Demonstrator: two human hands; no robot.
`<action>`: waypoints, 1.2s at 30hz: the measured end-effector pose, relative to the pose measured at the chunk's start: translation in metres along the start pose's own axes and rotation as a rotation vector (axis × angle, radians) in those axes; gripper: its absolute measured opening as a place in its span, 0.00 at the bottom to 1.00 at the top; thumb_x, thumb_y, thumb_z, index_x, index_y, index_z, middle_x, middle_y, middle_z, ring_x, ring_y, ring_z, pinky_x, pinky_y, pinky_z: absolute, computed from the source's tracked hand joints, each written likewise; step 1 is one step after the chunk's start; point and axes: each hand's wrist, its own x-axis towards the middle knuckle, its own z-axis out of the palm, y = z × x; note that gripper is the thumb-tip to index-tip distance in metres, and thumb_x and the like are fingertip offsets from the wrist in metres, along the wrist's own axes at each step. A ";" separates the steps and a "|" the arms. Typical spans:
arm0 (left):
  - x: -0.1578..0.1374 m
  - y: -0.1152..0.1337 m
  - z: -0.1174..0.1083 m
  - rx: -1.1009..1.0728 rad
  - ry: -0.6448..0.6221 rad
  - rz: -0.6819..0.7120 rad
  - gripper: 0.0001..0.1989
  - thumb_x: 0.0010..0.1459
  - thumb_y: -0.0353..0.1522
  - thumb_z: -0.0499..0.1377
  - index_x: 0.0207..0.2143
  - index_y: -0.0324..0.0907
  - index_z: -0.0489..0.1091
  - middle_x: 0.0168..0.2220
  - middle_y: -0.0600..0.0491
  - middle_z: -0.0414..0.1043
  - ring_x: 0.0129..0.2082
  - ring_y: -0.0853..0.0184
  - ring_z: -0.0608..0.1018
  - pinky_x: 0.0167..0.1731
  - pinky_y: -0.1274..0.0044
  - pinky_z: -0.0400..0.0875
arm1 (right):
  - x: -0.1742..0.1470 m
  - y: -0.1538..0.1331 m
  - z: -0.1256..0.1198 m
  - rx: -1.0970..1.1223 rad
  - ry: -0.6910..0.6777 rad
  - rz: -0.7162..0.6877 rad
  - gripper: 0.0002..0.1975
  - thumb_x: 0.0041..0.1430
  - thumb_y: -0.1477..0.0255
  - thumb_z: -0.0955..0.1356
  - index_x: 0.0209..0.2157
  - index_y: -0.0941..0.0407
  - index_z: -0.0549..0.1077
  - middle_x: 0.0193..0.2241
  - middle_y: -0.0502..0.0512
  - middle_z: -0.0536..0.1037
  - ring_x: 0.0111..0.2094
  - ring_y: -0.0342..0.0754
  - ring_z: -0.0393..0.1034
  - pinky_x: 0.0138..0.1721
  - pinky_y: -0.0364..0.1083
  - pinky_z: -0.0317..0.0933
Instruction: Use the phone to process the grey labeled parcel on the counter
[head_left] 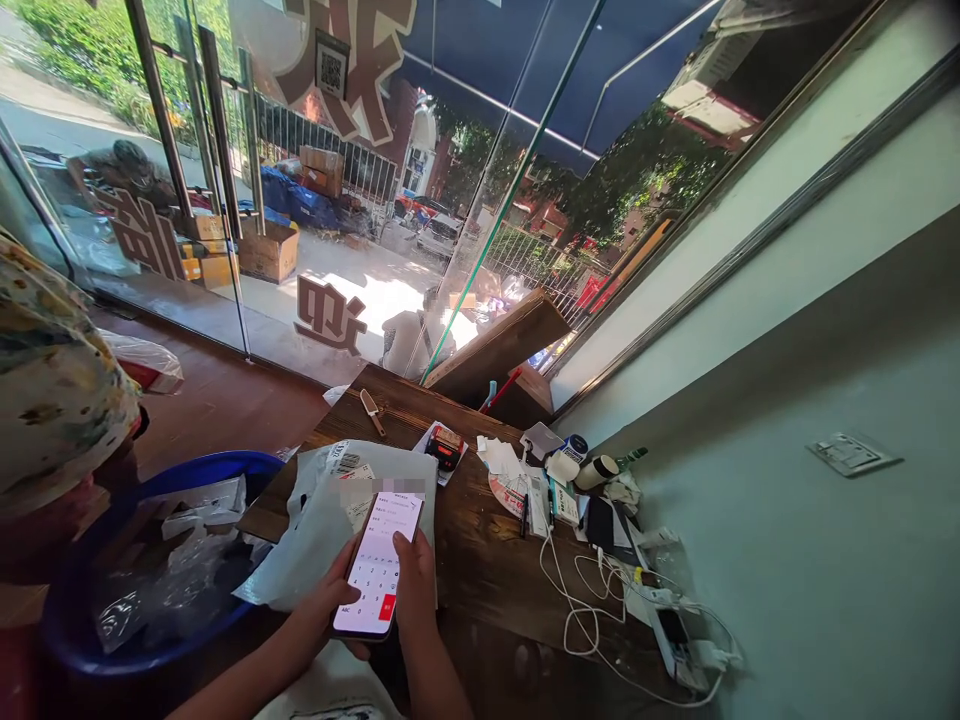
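Both hands hold a smartphone (pixel 377 567) over the front of a dark wooden table (pixel 487 560); its lit screen shows a number keypad with a red button. My left hand (pixel 324 604) grips the phone's left edge from below. My right hand (pixel 415 580) holds the right edge, thumb on the screen. Just beyond the phone lies a grey plastic mailing bag (pixel 337 515) with a printed label, partly covered by the phone.
A blue tub (pixel 217 470) of clear plastic wrappings stands at the left, beside a person in a flowered garment (pixel 52 380). Further back on the table are a small knife (pixel 372 410), a red-black device (pixel 446 447), papers, bottles, and white cables with a power strip (pixel 675 640) by the wall.
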 end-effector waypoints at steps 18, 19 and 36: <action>-0.014 0.023 0.019 -0.138 -0.018 -0.024 0.56 0.40 0.30 0.58 0.67 0.40 0.28 0.30 0.50 0.76 0.21 0.60 0.76 0.13 0.73 0.72 | -0.029 -0.026 -0.005 -0.107 -0.322 0.028 0.33 0.38 0.76 0.67 0.52 0.56 0.62 0.43 0.55 0.77 0.41 0.52 0.72 0.39 0.48 0.67; -0.014 0.023 0.018 -0.134 -0.025 -0.023 0.56 0.40 0.30 0.58 0.67 0.40 0.27 0.31 0.50 0.76 0.22 0.59 0.76 0.13 0.73 0.72 | -0.029 -0.026 -0.004 -0.119 -0.315 0.014 0.33 0.39 0.75 0.68 0.51 0.56 0.62 0.43 0.55 0.77 0.41 0.52 0.72 0.39 0.48 0.67; -0.013 0.033 0.029 -0.020 0.151 0.026 0.54 0.44 0.40 0.63 0.66 0.34 0.37 0.31 0.49 0.78 0.18 0.64 0.72 0.13 0.76 0.68 | -0.030 -0.030 0.006 -0.031 -0.233 0.031 0.31 0.38 0.76 0.67 0.49 0.56 0.64 0.37 0.53 0.80 0.34 0.50 0.74 0.31 0.45 0.67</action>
